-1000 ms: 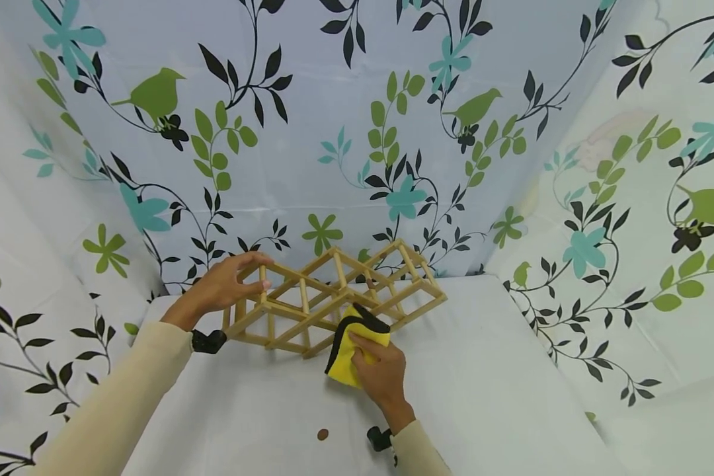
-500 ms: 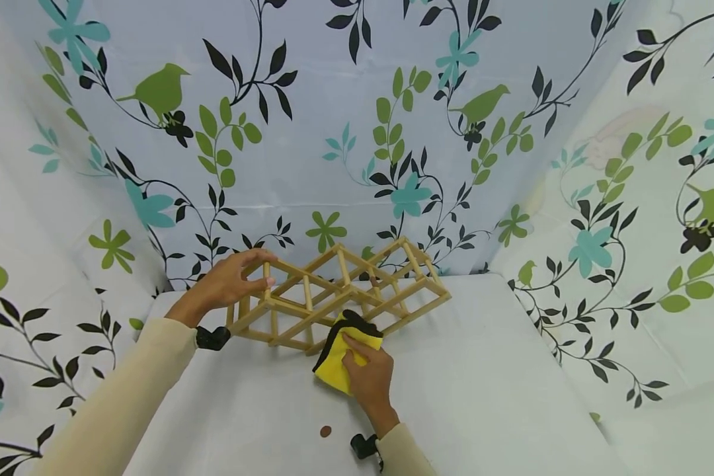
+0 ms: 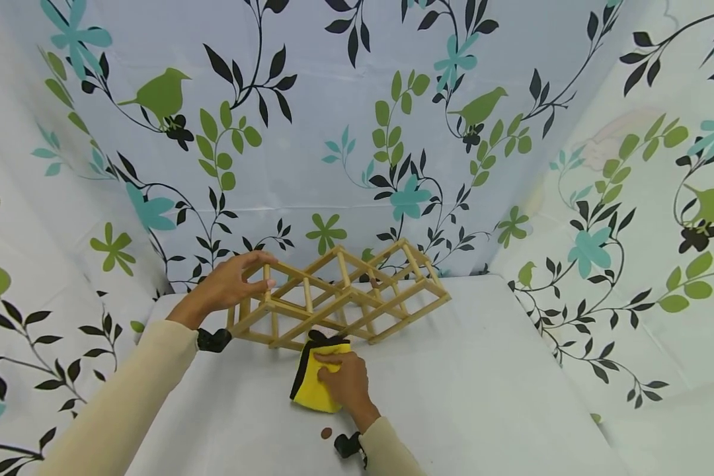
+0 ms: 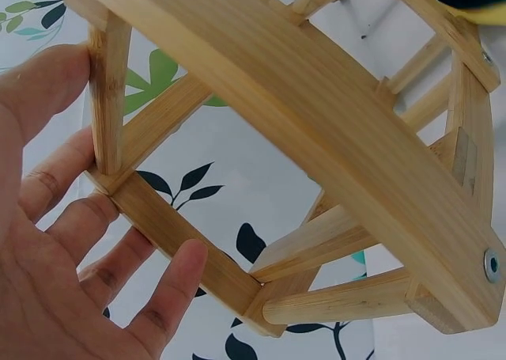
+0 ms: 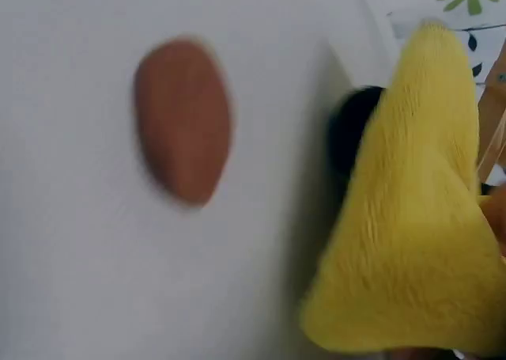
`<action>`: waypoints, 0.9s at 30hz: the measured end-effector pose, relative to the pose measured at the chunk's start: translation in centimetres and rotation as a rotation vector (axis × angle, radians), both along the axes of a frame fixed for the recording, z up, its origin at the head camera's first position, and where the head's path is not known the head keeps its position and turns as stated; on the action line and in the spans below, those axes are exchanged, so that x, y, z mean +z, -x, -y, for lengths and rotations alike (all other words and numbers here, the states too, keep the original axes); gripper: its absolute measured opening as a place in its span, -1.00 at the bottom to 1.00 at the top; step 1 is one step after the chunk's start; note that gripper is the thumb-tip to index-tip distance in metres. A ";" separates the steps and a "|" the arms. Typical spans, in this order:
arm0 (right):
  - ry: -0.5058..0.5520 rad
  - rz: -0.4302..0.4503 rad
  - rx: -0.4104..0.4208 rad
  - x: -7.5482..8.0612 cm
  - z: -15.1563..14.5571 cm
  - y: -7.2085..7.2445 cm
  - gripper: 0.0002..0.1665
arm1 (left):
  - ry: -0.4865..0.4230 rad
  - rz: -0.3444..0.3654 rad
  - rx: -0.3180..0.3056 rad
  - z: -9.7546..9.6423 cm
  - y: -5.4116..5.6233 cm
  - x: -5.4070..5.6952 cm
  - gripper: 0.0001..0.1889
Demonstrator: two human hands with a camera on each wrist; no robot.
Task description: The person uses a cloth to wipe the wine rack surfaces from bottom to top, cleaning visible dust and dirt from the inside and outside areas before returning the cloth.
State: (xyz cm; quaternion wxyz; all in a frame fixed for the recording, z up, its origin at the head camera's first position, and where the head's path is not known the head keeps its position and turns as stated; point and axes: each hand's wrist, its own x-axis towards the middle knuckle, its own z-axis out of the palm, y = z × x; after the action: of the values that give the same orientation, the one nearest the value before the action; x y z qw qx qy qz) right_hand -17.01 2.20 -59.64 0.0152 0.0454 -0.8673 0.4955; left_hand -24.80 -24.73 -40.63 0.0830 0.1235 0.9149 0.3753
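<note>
A wooden lattice rack (image 3: 339, 291), built of crossed slats and round dowels, stands at the back of the white table. My left hand (image 3: 229, 284) grips its left end; in the left wrist view the fingers (image 4: 71, 210) lie about a corner post and lower bar of the wooden frame (image 4: 316, 138). In my right hand (image 3: 348, 383) is a yellow cloth (image 3: 315, 387) with a black border, pinched in front of the rack's lower front edge. The yellow cloth (image 5: 411, 217) covers most of that hand in the right wrist view.
A small brown oval spot (image 3: 326, 433) shows on the white table (image 3: 476, 383) near my right wrist, larger in the right wrist view. Behind the rack rises a patterned sheet (image 3: 309, 165) with leaves and birds, and similar sheets flank both sides.
My right hand has moved left and toward me with the yellow cloth, from the rack's middle to below its lower front edge. The left hand and rack stay nearly where they were.
</note>
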 end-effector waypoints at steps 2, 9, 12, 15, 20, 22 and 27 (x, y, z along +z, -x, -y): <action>-0.034 0.013 0.063 0.2 0.3 -0.2 -0.57 | 0.002 -0.003 -0.007 -0.1 0.1 0.0 -0.45; -0.090 -0.183 0.257 -0.2 1.7 0.8 -0.60 | -0.002 -0.011 -0.002 -0.2 0.3 0.1 -0.46; -0.159 -0.097 0.141 -0.6 2.0 0.9 -0.64 | 0.009 -0.006 -0.001 -0.4 0.3 0.0 -0.44; -0.154 -0.086 0.094 -0.3 2.1 0.4 -0.62 | 0.018 -0.007 -0.005 -0.6 0.3 -0.2 -0.42; -0.149 -0.239 0.177 0.3 2.0 0.4 -0.59 | 0.041 -0.037 0.000 -0.4 0.2 -0.2 -0.43; -0.168 -0.224 0.141 0.2 1.4 0.6 -0.58 | 0.067 -0.054 0.007 -0.4 0.1 -0.1 -0.44; -0.199 -0.192 0.118 0.9 -1.4 0.5 -0.65 | 0.133 -0.159 0.058 -1.0 -1.3 0.1 -0.41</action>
State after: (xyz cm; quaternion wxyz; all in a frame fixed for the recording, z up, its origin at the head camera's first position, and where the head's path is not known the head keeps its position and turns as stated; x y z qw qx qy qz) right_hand -17.52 3.60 -58.71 0.0644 0.1446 -0.9024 0.4007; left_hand -23.46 -23.68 -40.55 0.0072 0.1206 0.9446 0.3051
